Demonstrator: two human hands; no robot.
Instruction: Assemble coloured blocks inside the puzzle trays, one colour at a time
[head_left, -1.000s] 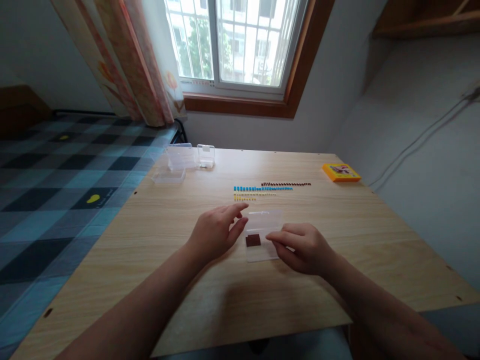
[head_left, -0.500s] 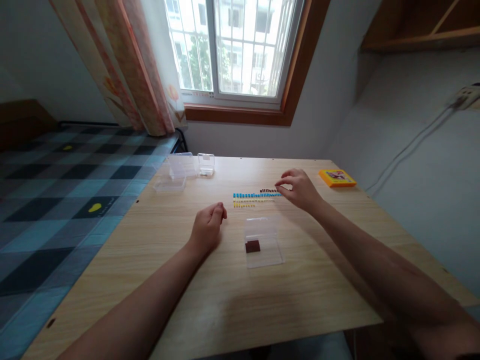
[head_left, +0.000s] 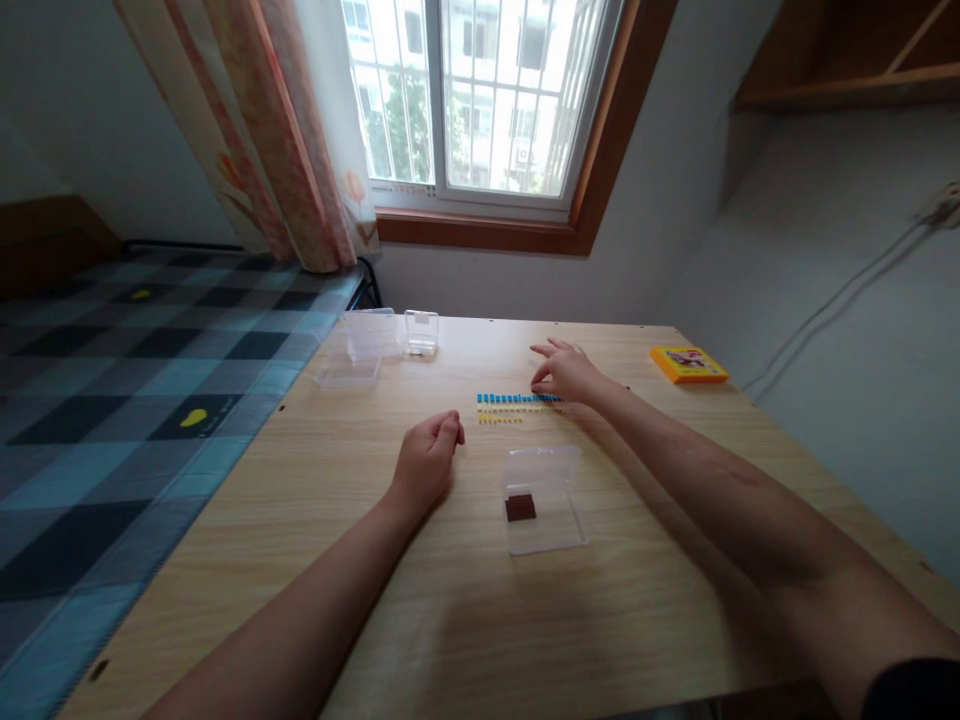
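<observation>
While L hand (head_left: 429, 455) is clenched, R hand (head_left: 566, 372), grip unclear, part-blocks blue pcs (head_left: 507, 399), w/ yellow box (head_left: 688, 365) rightward.

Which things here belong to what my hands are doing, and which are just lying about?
Likely in use:
blue pieces in a row by your right hand
yellow pieces in front of them
open clear box
dark brown pieces in that box

Probably just lying about:
orange box
larger clear container
smaller clear container
</observation>
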